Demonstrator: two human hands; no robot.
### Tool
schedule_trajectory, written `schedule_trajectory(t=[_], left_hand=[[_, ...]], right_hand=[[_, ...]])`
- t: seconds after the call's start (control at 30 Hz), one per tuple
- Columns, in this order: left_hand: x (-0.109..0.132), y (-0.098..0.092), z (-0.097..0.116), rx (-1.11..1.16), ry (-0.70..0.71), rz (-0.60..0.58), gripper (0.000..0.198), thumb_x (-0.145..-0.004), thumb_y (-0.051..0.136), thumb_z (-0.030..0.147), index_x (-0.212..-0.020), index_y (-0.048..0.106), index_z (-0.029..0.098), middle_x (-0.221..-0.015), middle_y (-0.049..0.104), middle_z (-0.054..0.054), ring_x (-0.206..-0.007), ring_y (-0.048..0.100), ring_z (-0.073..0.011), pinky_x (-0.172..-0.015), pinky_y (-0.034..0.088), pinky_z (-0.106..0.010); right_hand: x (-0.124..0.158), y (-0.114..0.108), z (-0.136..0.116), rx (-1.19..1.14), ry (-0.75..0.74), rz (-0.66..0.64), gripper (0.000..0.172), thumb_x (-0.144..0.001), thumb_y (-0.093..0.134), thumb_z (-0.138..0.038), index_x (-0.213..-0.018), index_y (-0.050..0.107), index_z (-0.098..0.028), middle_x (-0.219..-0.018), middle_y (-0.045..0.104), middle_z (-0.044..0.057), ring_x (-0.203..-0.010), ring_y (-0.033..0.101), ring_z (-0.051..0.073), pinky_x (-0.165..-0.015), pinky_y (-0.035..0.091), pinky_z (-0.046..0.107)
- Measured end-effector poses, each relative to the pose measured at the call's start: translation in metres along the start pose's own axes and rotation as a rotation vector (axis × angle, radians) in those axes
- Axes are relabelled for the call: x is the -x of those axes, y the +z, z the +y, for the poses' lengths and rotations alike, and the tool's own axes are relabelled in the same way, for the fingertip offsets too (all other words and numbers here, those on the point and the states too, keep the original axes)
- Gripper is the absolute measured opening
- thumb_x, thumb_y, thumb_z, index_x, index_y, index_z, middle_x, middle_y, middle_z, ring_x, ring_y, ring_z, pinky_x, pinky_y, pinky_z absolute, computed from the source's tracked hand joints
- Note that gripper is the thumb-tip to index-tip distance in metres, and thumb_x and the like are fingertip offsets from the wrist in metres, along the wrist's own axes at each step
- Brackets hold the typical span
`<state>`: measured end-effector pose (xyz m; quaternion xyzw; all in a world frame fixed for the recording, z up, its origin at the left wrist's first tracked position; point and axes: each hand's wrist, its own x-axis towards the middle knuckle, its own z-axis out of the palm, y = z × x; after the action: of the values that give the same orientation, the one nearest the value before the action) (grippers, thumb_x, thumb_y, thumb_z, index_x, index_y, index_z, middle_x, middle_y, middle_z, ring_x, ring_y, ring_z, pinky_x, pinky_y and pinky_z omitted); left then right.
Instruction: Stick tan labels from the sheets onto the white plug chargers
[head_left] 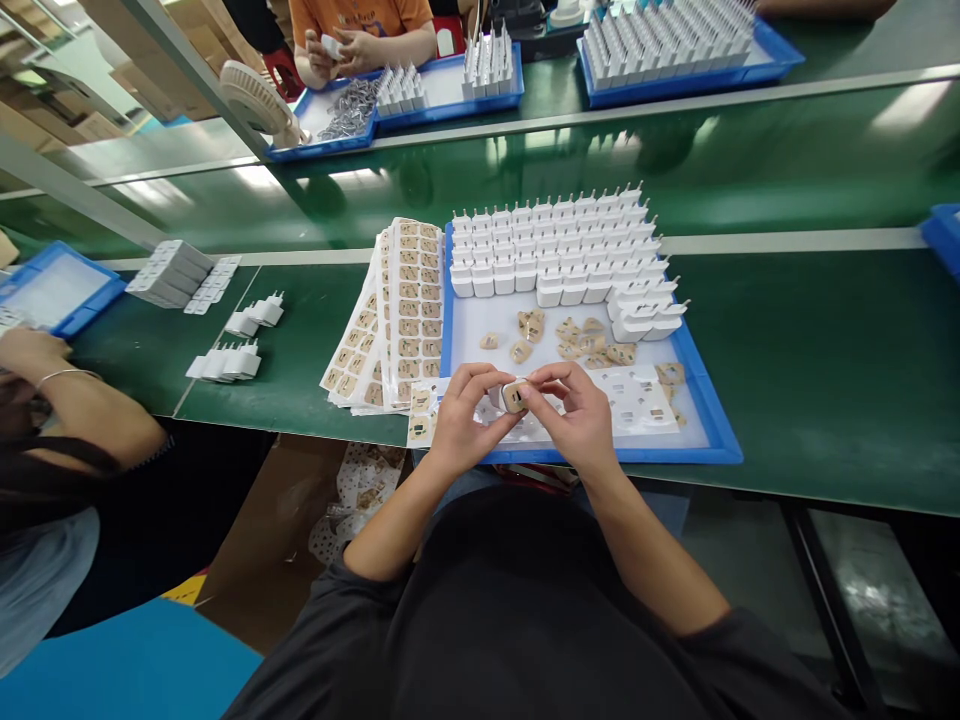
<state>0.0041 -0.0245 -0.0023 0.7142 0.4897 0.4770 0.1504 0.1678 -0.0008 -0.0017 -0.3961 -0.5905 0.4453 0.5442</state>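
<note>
Over the tray, both hands — half-curled — pinch a white charger.

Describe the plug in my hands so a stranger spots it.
Find the blue tray on the green bench. Over its near side, the left hand holds a white plug while the right hand touches it. Its visible tan face sets it apart from the plug rows standing behind.

A green counter carries a blue-rimmed tray, with fanned sheets of tan stickers just to its left. Farther left lie white plug adapters, stacked white blocks and another blue tray.
</note>
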Motion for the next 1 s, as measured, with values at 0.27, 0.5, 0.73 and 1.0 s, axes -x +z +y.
schedule_trajectory(t=[0.27, 0.5, 0.73, 1.0], left_hand=[[-0.0010, 0.0004, 0.0013, -0.016, 0.020, 0.013, 0.031, -0.085, 0.076, 0.025, -0.114, 0.064, 0.023, -0.104, 0.062, -0.006, -0.100, 0.063, -0.0182, -0.082, 0.057, -0.031], [0.0004, 0.0007, -0.0004, -0.019, 0.030, 0.022, 0.030, -0.085, 0.075, 0.024, -0.114, 0.064, 0.023, -0.105, 0.062, -0.006, -0.100, 0.063, -0.0178, -0.083, 0.057, -0.031], [0.0048, 0.0000, -0.0025, 0.107, -0.052, 0.078, 0.036, -0.080, 0.081, 0.024, -0.110, 0.061, 0.023, -0.104, 0.057, -0.004, -0.099, 0.061, -0.0165, -0.078, 0.059, -0.029], [0.0034, 0.0027, -0.0063, 0.056, 0.067, 0.084, 0.029, -0.084, 0.074, 0.020, -0.109, 0.059, 0.022, -0.100, 0.057, -0.005, -0.096, 0.060, -0.0174, -0.080, 0.056, -0.032]], right_hand=[[0.0011, 0.0007, 0.0001, 0.067, -0.039, 0.007, 0.008, -0.089, 0.072, -0.024, -0.094, 0.066, -0.024, -0.089, 0.068, -0.001, -0.080, 0.066, 0.014, -0.081, 0.060, 0.033], [0.0022, 0.0037, -0.0021, 0.245, -0.192, 0.018, 0.005, -0.091, 0.067, -0.024, -0.095, 0.065, -0.025, -0.088, 0.067, 0.001, -0.081, 0.065, 0.017, -0.074, 0.061, 0.034], [-0.0014, -0.0005, -0.0045, 0.091, 0.087, -0.121, 0.025, -0.088, 0.071, -0.040, -0.108, 0.065, -0.026, -0.099, 0.059, 0.004, -0.089, 0.061, 0.017, -0.066, 0.059, 0.027], [-0.0034, -0.0014, -0.0010, -0.099, 0.222, -0.237, 0.037, -0.077, 0.083, -0.034, -0.102, 0.057, -0.027, -0.095, 0.051, 0.001, -0.093, 0.053, 0.018, -0.066, 0.055, 0.026]])
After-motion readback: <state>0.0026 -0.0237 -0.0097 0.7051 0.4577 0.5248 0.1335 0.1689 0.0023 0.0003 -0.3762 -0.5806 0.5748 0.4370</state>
